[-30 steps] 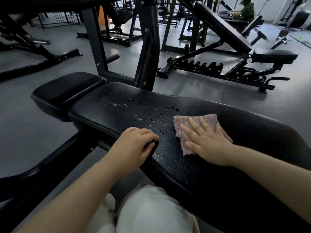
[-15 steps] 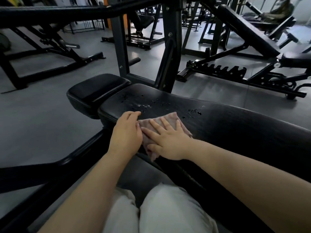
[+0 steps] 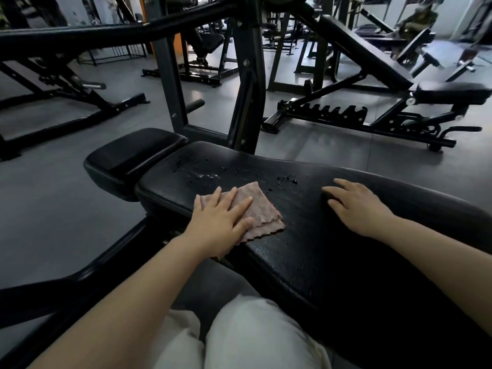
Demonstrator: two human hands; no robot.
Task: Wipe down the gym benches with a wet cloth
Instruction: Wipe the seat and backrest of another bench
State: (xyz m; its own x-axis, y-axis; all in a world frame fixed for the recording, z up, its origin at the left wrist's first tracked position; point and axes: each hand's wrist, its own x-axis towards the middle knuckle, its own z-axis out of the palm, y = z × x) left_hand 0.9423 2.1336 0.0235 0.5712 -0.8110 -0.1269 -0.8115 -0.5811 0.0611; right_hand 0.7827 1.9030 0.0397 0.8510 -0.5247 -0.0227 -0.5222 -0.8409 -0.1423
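I see the pink cloth (image 3: 255,209) has passed from my right hand (image 3: 356,206) to my left hand (image 3: 218,222), which presses it flat near the bench pad (image 3: 306,235)'s left end; the right rests open. Droplets (image 3: 213,177) beyond remain unwiped.

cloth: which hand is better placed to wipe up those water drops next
Left. The left hand already lies flat on the cloth, and the drops sit just beyond it. The right hand rests bare on the bench, apart from the cloth.

cloth (image 3: 255,209) partly under left hand (image 3: 221,222), bench pad (image 3: 346,262) cut off right
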